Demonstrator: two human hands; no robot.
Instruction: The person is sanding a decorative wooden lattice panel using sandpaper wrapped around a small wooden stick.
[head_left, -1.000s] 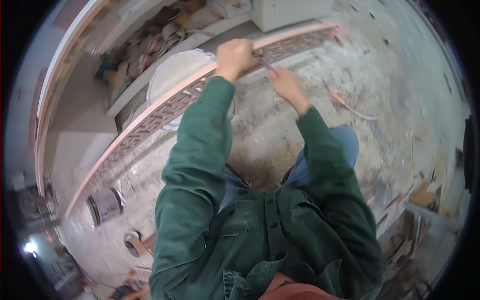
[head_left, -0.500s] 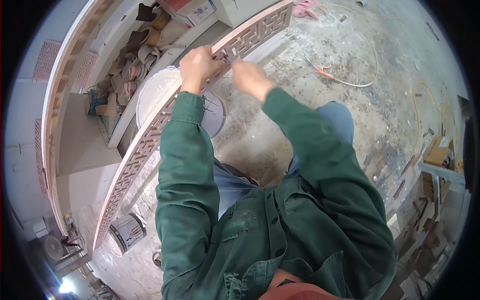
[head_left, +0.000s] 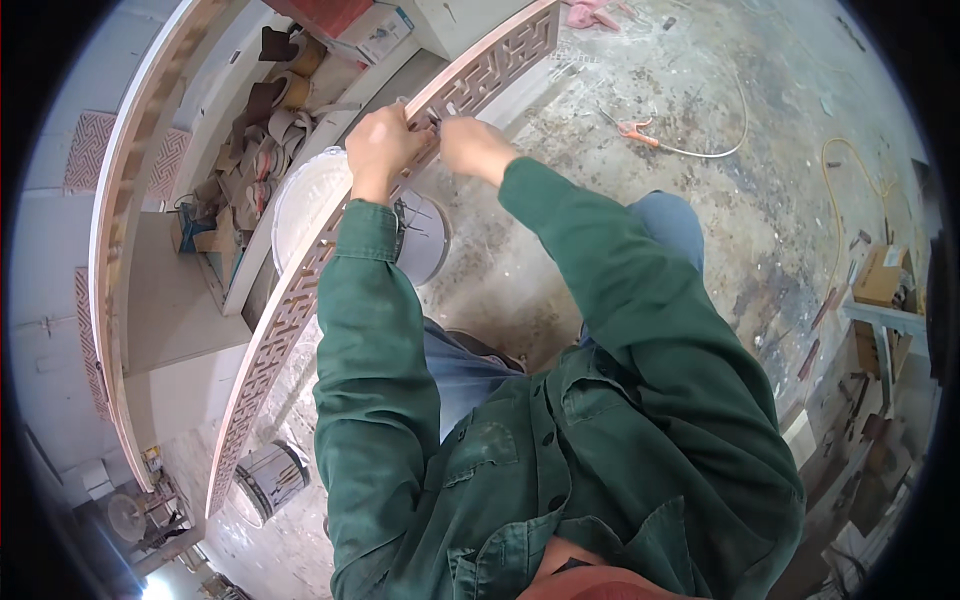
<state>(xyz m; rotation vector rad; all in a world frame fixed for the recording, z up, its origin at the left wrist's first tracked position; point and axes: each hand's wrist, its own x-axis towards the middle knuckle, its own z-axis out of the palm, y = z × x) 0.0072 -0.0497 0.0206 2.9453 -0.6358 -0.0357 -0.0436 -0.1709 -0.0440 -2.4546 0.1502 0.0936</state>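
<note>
One round can [head_left: 272, 482] sat at the low left on the floor [head_left: 485, 270], just beside the near end of a long board [head_left: 303, 278]. The board had lots of holes cut in it, like a maze, and it lay in front of the person [head_left: 510, 455]. Next came the left hand [head_left: 383, 145], with its grip closed on the board's top edge. In this view the board crossed a white pail [head_left: 425, 240], but what held it up was hard to tell.

The right hand [head_left: 475, 148] was just beside the left, with bent fingers close to the holes. They hid the inside of that grip, so I could not tell if it had anything.

To do this bit well, the left hand needed to hold the board steady. The right hand needed small, soft moves, because the thin bars looked easy to snap.

The board's long way ran on a slant, from low left to high right, and its far end pointed away from the person. Its narrow edge faced up. Its holey side faced the person. Near that far end lay a pink cloth [head_left: 592, 14]. Farther right, an orange tool [head_left: 635, 131] with a pale hose [head_left: 695, 155] lay well apart from both hands.
</note>
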